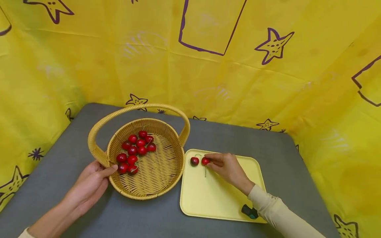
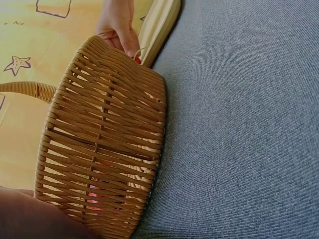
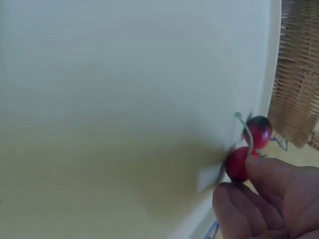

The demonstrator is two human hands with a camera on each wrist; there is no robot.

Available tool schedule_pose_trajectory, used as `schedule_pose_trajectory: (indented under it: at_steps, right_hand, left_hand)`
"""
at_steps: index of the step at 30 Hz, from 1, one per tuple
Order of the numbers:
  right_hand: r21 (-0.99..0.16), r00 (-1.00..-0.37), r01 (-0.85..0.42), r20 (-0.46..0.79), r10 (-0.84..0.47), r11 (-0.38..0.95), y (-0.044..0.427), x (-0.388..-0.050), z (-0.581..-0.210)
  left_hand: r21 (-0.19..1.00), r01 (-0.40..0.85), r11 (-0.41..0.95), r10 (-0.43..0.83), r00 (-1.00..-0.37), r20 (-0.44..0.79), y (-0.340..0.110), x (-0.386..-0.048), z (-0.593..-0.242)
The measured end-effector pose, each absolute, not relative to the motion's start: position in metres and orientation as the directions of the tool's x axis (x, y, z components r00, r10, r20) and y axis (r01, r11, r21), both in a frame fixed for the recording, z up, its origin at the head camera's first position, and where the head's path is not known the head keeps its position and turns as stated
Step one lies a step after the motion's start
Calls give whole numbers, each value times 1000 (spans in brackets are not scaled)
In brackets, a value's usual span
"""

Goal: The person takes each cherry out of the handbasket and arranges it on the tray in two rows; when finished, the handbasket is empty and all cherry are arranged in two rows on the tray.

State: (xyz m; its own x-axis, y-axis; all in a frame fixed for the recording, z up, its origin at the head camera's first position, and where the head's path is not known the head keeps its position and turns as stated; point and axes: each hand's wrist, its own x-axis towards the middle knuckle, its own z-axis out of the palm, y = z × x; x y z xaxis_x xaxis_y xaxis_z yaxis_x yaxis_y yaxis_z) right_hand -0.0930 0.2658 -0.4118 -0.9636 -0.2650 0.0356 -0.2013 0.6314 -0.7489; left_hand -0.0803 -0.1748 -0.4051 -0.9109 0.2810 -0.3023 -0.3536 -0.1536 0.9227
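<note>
The left hand [image 1: 94, 180] grips the left rim of the wicker basket [image 1: 175, 178], its thumb over the edge by the foot of the handle. Several red cherries [image 1: 132, 150] lie in the basket's left and upper part. Over the upper left of the yellow tray [image 1: 205, 201], the right hand [image 1: 228, 168] pinches a cherry [image 1: 204, 161] between thumb and fingers, its stem hanging down. A second cherry [image 1: 194, 161] rests on the tray just left of it. In the right wrist view the pinched cherry [image 3: 238, 164] is close beside the other cherry [image 3: 259, 131].
A dark green object [image 1: 249, 212] lies at the tray's lower right, partly under the right sleeve. The basket's tall handle [image 1: 143, 105] arches above it. Yellow patterned cloth [image 1: 148, 66] hangs behind and beside the grey table [image 1: 143, 218].
</note>
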Motion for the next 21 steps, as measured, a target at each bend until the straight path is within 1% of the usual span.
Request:
schedule_pose_trajectory:
  at_steps: [3, 6, 11, 14, 17, 21]
  right_hand:
    - [-729, -966, -204, 41, -256, 653, 267, -92, -404]
    - [-741, -976, -183, 56, -212, 646, 271, -88, -386]
    - [-832, -966, -230, 131, -225, 505, 255, -82, -351]
    - [-880, -942, -284, 182, -282, 381, 239, -78, -337]
    - [-911, -906, -314, 202, -373, 268, 212, -82, -334]
    - [-912, -844, -338, 183, -504, 234, 164, -95, -343]
  left_hand:
    - [922, -354, -154, 293, -908, -300, -177, -81, -408]
    - [925, -350, -150, 313, -904, -292, -173, -85, -410]
    - [937, -315, -154, 278, -923, -265, -166, -80, -404]
    - [940, -302, -156, 271, -929, -254, -158, -81, -399]
    - [942, -297, -157, 253, -934, -252, -156, -80, -394]
    - [942, -287, -175, 218, -944, -247, -163, -74, -392]
